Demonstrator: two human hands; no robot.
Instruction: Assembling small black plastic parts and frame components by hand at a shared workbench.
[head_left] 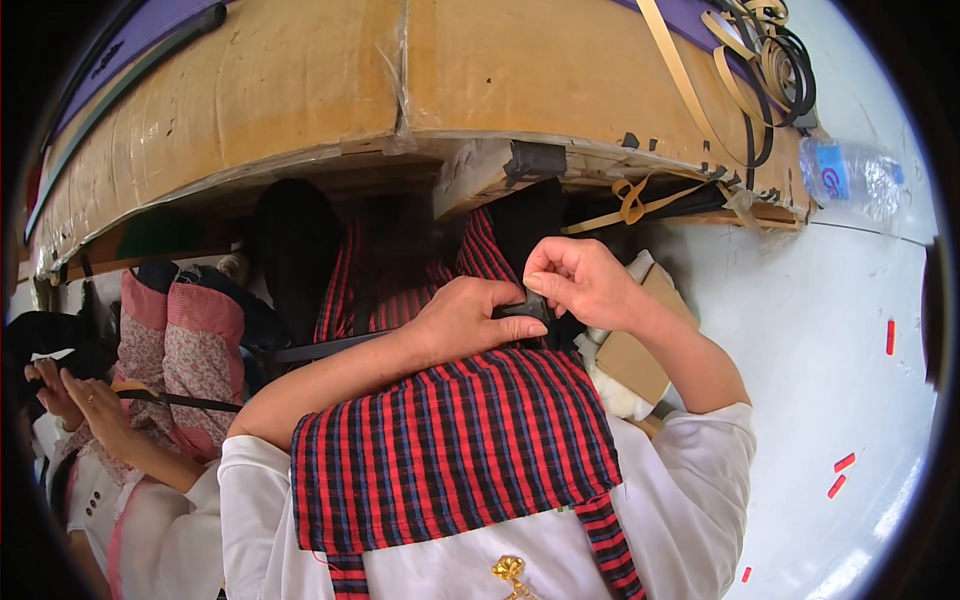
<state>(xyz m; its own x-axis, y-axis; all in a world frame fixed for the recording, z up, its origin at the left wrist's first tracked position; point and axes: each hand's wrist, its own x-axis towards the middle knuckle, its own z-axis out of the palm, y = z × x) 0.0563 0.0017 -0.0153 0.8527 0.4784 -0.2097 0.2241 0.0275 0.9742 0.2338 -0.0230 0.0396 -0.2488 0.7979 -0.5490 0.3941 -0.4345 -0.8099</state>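
My left hand (470, 318) is closed, thumb and fingers pinching the end of a black strap (510, 308) over my lap. A dark length of strap (330, 347) runs out to the left beneath my left forearm. Just right of it, my right hand (585, 282) is closed, thumb and forefinger pinched together close to the strap's end. Whatever lies between those fingertips is too small to make out. Below both hands spreads my red, black and blue striped apron (455, 450).
A wooden bench (270, 85) spans the front, with coiled tan and black straps (770, 65) at its right end. A plastic bottle (850, 180) lies beyond. Left sits a co-worker, hands (95, 405) at a strap. Red bits (845, 463) dot the pale floor; cardboard (640, 350) lies beside me.
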